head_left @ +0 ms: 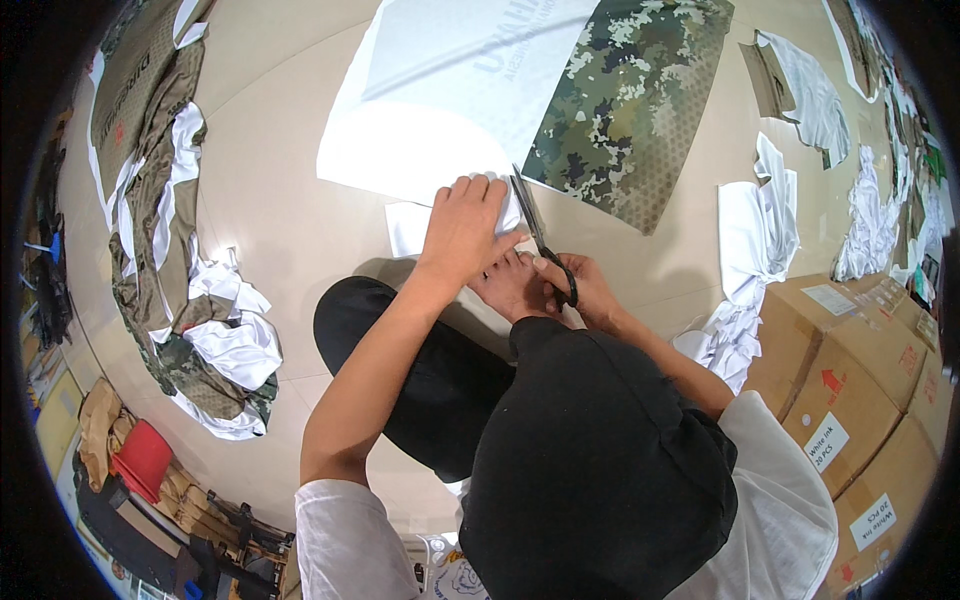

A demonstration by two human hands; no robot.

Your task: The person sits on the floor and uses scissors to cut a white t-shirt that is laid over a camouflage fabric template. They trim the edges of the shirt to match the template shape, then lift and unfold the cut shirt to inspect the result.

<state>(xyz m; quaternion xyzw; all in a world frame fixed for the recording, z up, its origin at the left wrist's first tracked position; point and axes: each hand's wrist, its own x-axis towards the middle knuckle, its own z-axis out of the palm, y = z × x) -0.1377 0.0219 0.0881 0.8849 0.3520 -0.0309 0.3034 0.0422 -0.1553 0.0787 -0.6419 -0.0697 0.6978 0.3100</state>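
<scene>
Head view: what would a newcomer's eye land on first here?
Probably the camouflage-patterned panel at the upper centre-right, standing out beside the broad white sheet. Just below, dark scissors in the right hand point up toward where the two meet, while the left hand lies at the sheet's lower edge. Next might come the cardboard boxes at the lower right.
</scene>
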